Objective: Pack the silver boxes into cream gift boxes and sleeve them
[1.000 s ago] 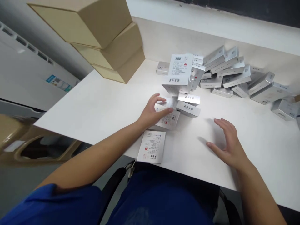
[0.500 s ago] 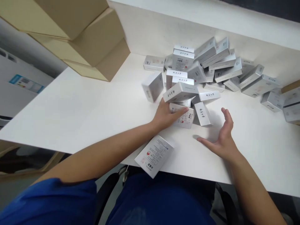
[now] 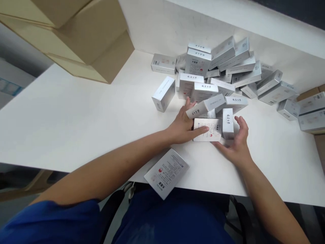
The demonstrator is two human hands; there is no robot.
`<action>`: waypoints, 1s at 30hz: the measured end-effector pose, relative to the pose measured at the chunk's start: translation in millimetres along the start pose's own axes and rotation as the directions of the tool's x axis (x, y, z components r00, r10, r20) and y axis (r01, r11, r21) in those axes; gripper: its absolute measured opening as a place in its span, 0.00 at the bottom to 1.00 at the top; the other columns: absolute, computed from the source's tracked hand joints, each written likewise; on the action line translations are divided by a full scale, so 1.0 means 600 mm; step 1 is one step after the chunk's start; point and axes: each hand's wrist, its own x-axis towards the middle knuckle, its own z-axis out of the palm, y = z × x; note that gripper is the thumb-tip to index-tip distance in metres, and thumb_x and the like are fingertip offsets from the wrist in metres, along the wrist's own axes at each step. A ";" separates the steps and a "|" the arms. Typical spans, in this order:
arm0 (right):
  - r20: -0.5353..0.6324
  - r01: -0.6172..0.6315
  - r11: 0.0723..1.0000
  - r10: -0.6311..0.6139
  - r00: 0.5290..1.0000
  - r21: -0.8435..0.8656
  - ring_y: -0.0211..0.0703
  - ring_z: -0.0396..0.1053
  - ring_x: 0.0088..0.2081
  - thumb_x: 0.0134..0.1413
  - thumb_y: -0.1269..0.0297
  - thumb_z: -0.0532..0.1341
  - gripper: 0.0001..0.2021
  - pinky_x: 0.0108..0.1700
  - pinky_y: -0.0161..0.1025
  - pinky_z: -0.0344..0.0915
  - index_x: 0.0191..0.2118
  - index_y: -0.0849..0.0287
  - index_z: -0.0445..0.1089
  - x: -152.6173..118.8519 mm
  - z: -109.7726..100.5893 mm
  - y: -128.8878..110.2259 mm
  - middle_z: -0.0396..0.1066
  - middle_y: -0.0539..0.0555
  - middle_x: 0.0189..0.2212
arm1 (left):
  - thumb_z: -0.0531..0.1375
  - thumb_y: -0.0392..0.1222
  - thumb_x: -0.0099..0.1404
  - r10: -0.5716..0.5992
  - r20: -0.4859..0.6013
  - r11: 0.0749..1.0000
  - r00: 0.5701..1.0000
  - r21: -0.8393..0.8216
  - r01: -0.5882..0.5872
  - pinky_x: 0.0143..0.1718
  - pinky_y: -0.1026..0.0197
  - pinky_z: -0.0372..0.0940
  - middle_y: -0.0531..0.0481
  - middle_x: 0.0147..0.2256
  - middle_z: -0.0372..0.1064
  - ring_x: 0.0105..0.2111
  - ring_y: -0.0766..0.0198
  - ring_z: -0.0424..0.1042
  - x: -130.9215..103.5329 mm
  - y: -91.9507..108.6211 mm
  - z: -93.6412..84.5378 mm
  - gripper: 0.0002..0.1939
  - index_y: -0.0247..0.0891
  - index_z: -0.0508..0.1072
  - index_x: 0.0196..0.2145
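"So, how do our hands stand?"

"Apart from each other. We have the left hand (image 3: 181,126) clamped on the front box (image 3: 212,130), thumb across the printed face, fingers round its left end and partly hidden behind. We cannot tell how firmly it presses."

"And our right hand (image 3: 235,144)?"

"We keep that one spread, thumb near the front box's lower right corner, fingers just beside the narrow box (image 3: 228,123). Whether we touch either, we cannot tell."

"Which way does the front box point?"

"Its long axis runs left to right across the white table (image 3: 96,118), printed face towards us, bold characters at the right end. Right beside it, the narrow box shows us a lettered side whose length runs from far to near. Behind, we see the tilted box (image 3: 207,105), slanting from lower left to upper right, lettered end at the lower left."

"What about the loose box (image 3: 169,173)?"

"We have it printed face up near our left forearm, long axis diagonal, bold characters towards the lower left, one corner jutting past the table's near edge."
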 end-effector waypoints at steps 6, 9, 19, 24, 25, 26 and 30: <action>-0.054 -0.123 0.990 0.127 0.990 0.074 0.69 0.61 0.72 0.54 0.45 0.74 0.52 0.72 0.77 0.59 0.78 0.44 0.49 0.006 -0.007 0.008 0.61 0.63 0.71 | 0.72 0.69 0.62 0.106 0.003 0.970 0.994 -0.220 -0.103 0.80 0.25 0.24 0.44 0.82 0.23 0.79 0.33 0.07 -0.013 -0.030 -0.002 0.64 0.57 0.38 0.80; -0.037 -0.166 0.980 0.171 0.985 0.109 0.67 0.63 0.71 0.51 0.46 0.75 0.48 0.71 0.73 0.62 0.74 0.45 0.56 0.007 -0.014 0.013 0.64 0.61 0.70 | 0.75 0.64 0.61 0.053 -0.038 0.921 0.998 -0.385 -0.063 0.78 0.18 0.42 0.35 0.80 0.39 0.81 0.29 0.31 -0.011 -0.044 -0.005 0.70 0.62 0.25 0.78; -0.120 -0.406 0.890 0.435 0.893 0.208 0.53 0.71 0.54 0.33 0.43 0.80 0.46 0.58 0.55 0.74 0.60 0.51 0.68 0.025 -0.048 -0.010 0.69 0.56 0.52 | 0.82 0.58 0.52 0.065 -0.050 0.916 0.997 -0.393 -0.079 0.77 0.21 0.50 0.32 0.76 0.47 0.78 0.28 0.48 0.010 -0.059 -0.032 0.68 0.55 0.44 0.75; -0.176 -0.444 0.860 0.492 0.853 0.253 0.53 0.70 0.55 0.30 0.43 0.80 0.46 0.60 0.56 0.72 0.58 0.49 0.68 0.029 -0.050 -0.002 0.67 0.56 0.55 | 0.84 0.59 0.45 0.033 -0.009 0.930 0.999 -0.365 -0.034 0.78 0.20 0.46 0.29 0.76 0.45 0.79 0.26 0.42 0.010 -0.048 -0.035 0.75 0.52 0.41 0.76; -0.180 -0.442 0.863 0.489 0.854 0.246 0.54 0.70 0.56 0.31 0.43 0.80 0.45 0.61 0.58 0.71 0.58 0.49 0.68 0.030 -0.050 0.002 0.67 0.56 0.56 | 0.85 0.58 0.44 0.030 0.000 0.930 1.000 -0.368 -0.028 0.78 0.20 0.45 0.29 0.77 0.45 0.79 0.25 0.40 0.009 -0.047 -0.036 0.77 0.52 0.40 0.77; -0.185 -0.438 0.867 0.483 0.856 0.237 0.55 0.69 0.57 0.32 0.43 0.79 0.44 0.62 0.59 0.70 0.58 0.48 0.67 0.030 -0.049 0.006 0.67 0.57 0.57 | 0.85 0.58 0.42 0.036 0.009 0.928 0.999 -0.370 -0.030 0.78 0.20 0.43 0.29 0.77 0.45 0.80 0.24 0.39 0.009 -0.047 -0.036 0.79 0.52 0.39 0.77; -0.222 -0.437 0.878 0.474 0.852 0.198 0.58 0.68 0.60 0.34 0.41 0.77 0.43 0.61 0.60 0.69 0.58 0.48 0.67 0.028 -0.049 0.019 0.68 0.58 0.60 | 0.86 0.56 0.40 0.101 0.035 0.930 0.994 -0.358 -0.082 0.79 0.19 0.41 0.29 0.78 0.42 0.80 0.22 0.37 0.008 -0.050 -0.036 0.84 0.52 0.36 0.78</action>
